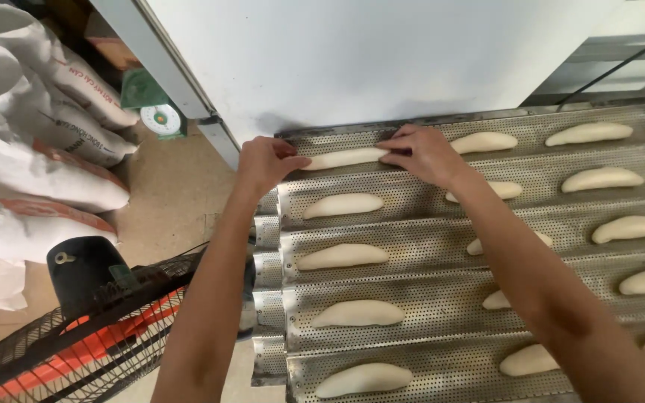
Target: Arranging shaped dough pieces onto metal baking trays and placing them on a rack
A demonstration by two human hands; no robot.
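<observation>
Dough piece (341, 158): top channel of perforated tray (427, 250), long axis three-to-nine o'clock. Left hand (266, 163) fingertips pinch its nine o'clock end; right hand (423, 153) fingers press its three o'clock end.

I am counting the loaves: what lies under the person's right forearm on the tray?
Parts of three dough pieces show beside the right forearm on the perforated tray; their remaining parts are covered.
</observation>
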